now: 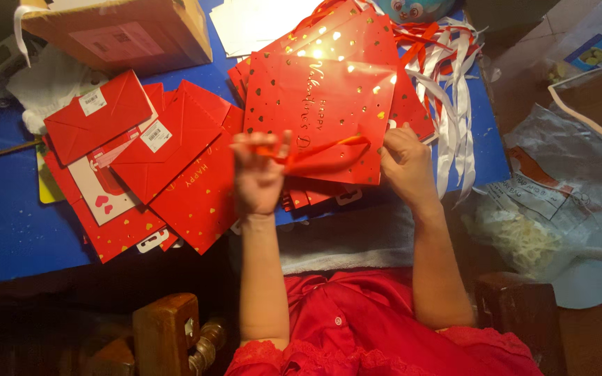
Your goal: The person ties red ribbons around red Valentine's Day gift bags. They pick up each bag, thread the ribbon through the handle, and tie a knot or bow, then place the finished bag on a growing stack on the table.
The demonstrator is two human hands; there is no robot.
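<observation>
My left hand (pixel 259 174) pinches the end of a red ribbon (pixel 318 154) that stretches right across the lower edge of a flat red gift bag with gold hearts (pixel 322 104). On the bag's right lower corner rests my right hand (pixel 404 161), fingers curled at the ribbon's other end. The bag lies on top of a stack of similar red bags (pixel 357 35) on the blue table (pixel 8 223).
A pile of folded red bags with white stickers (pixel 148 153) lies to the left. Red and white ribbons (pixel 451 90) hang off the table's right side. A cardboard box (pixel 123 31) sits at the back left. Plastic bags (pixel 559 174) lie on the floor at right.
</observation>
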